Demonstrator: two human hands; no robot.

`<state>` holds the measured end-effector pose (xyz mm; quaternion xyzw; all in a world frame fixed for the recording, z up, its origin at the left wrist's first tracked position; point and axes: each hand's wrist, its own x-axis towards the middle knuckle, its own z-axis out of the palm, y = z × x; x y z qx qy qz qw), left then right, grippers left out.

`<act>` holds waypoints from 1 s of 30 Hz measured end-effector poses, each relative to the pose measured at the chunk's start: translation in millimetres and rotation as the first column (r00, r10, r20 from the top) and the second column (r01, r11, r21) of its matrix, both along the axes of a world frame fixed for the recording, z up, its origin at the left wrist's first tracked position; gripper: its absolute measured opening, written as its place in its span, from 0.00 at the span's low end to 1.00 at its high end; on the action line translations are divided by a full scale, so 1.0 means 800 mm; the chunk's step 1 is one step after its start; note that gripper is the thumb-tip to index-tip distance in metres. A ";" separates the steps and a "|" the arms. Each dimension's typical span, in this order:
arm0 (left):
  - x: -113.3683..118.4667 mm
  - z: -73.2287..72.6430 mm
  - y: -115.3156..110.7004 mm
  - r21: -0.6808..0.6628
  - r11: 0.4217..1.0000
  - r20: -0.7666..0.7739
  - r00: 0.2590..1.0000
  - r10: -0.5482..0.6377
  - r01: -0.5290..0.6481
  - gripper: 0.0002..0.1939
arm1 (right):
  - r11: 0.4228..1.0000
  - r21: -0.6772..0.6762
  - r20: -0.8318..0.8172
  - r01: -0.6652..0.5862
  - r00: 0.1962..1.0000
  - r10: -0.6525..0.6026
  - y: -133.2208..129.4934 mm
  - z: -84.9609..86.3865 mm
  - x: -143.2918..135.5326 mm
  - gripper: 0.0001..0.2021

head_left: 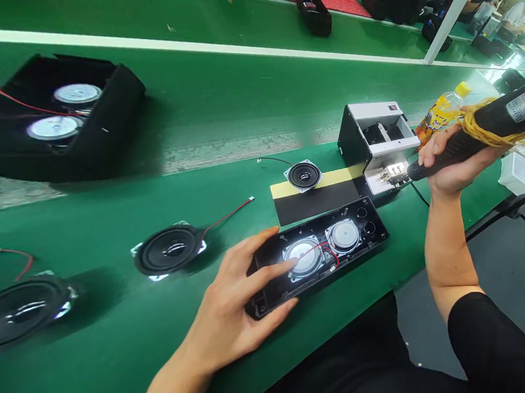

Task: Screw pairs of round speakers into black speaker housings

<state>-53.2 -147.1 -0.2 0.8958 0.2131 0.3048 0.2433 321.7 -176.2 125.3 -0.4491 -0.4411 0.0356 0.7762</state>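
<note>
My left hand [234, 304] holds the left end of a black speaker panel [273, 274] on the green bench, its thumb along the near edge and one fingertip on a round driver. Two drivers [345, 236] with silver backs sit in the panel, a red and black wire lying over them. My right hand [453, 160] is wrapped round a black electric screwdriver [480, 131] with yellow cord wound about it. The screwdriver's tip reaches the front of a white and black screw feeder [371, 142]; whether a screw is on the bit I cannot tell.
Loose speaker drivers with wires [171, 249] lie left of the panel, and a smaller driver [305, 175] rests behind it on a black and yellow mat [320, 201]. A large black speaker box [106, 124] stands far left. A yellow-capped bottle [442, 113] is behind the feeder.
</note>
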 end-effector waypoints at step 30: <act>-0.001 0.007 0.005 -0.017 0.999 -0.048 0.998 -0.031 0.030 0.18 | 0.985 0.005 -0.033 -0.175 0.984 0.175 -0.017 0.008 -0.010 0.35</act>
